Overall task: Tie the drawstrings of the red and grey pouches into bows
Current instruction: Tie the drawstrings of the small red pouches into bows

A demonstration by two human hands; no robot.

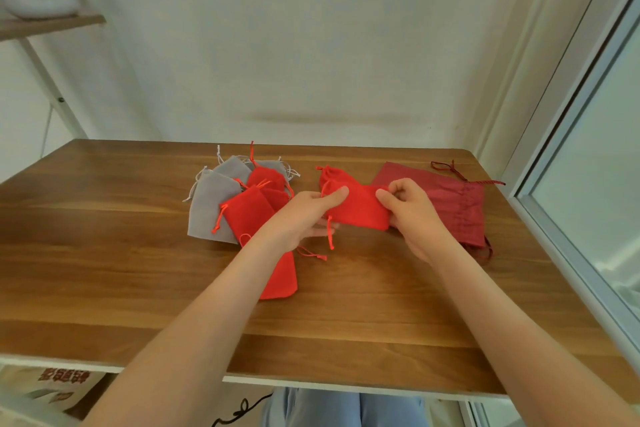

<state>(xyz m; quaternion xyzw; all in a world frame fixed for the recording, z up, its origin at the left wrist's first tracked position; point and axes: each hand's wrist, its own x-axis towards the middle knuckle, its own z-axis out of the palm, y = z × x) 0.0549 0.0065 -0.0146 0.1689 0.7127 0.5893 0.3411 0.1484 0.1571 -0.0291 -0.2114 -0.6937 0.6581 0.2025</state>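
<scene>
The left hand [304,215] and the right hand [412,215] are bare, and back from the grip both forearms [194,322] run uncovered right to the picture's lower corners (wrist to edge, skin only). Nails are too small to judge. Well behind the grip, nearest the wearer, light blue trousers [346,407] show, loosely creased lengthwise, one leg beside the other

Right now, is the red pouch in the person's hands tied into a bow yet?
Not yet. The red pouch, pinched by the left hand and right hand, has its drawstring dangling loose, with no bow.
</scene>
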